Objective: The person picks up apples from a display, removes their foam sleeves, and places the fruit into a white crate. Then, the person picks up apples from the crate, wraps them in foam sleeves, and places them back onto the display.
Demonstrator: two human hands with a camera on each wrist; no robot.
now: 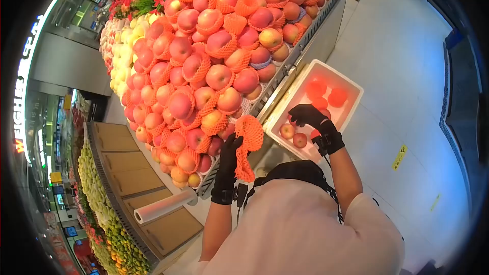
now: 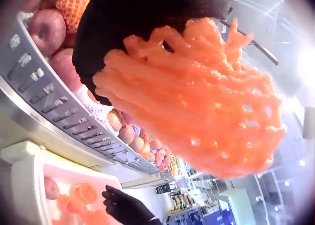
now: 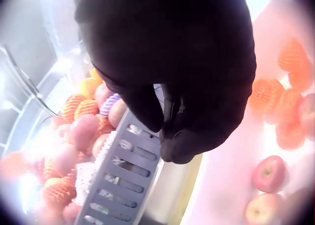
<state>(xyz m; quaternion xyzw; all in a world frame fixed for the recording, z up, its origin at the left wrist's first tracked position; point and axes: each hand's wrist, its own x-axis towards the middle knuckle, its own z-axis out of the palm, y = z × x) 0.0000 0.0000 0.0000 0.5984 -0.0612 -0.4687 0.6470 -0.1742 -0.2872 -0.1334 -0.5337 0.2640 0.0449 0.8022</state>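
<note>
My black-gloved left hand (image 1: 227, 159) grips an orange foam fruit net (image 1: 249, 140) at the front edge of the apple display. That net fills much of the left wrist view, hanging loose with no fruit visible in it. The gloved right hand (image 1: 307, 116) hovers over a white foam box (image 1: 356, 89), its fingers loosely bent and nothing visible between them. Bare apples (image 1: 287, 131) lie in the near end of the box, below the right hand. Farther along the box are several orange net-covered pieces (image 1: 337, 97).
A large heap of apples (image 1: 219, 77), many in foam nets, rises behind a grey slatted edge (image 3: 123, 180). A roll of clear bags (image 1: 165, 207) sticks out at the near corner. Green and yellow fruit (image 1: 109, 219) lines a stand on the left. Tiled floor (image 1: 402, 97) lies right.
</note>
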